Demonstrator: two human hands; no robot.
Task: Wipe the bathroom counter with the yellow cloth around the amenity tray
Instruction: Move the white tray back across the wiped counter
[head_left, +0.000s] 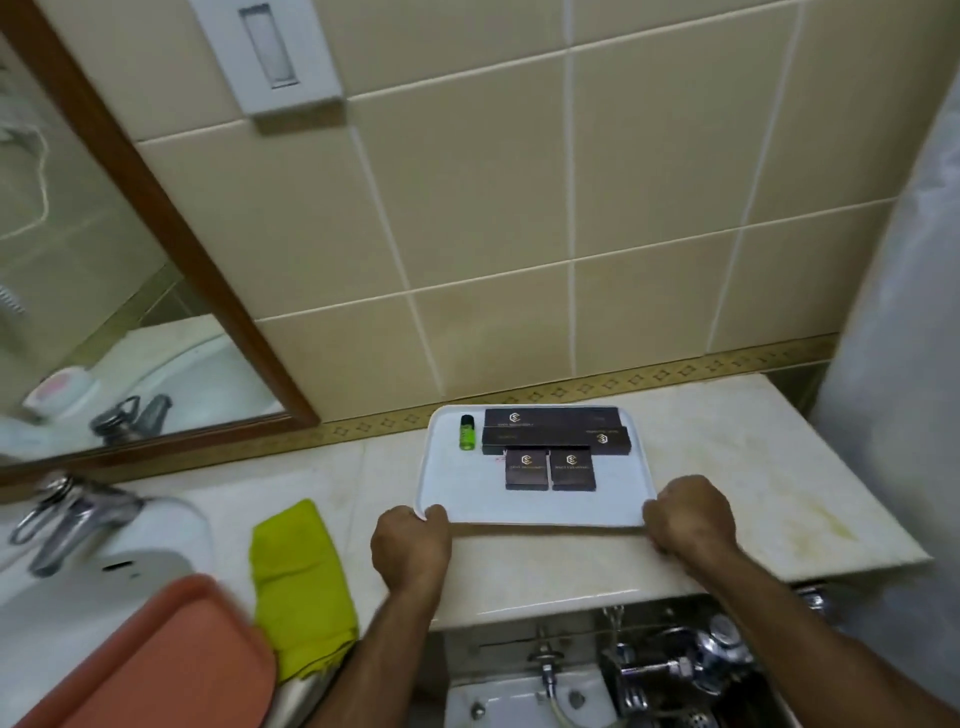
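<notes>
**Both hands on the tray, cloth waiting**

Fingers (434, 517) of the left hand (410, 545) and of the right hand (688, 514) curl closed over the near corners of the white rectangular plastic amenity tray (530, 506), probably to shift it. The folded yellow cloth (298, 582) lies untouched on the pale marble desk (753, 467), left of the tray. Bare desk opens to the right; the front edge is close.

Four dark boxes (550, 447) on the white tray (467, 499), just beyond the hands: each bears a gold hexagonal logo with one line of small pale print beneath it; print too blurred to read. Small green bottle (467, 432) beside them: no legible label. No other text legible.
</notes>
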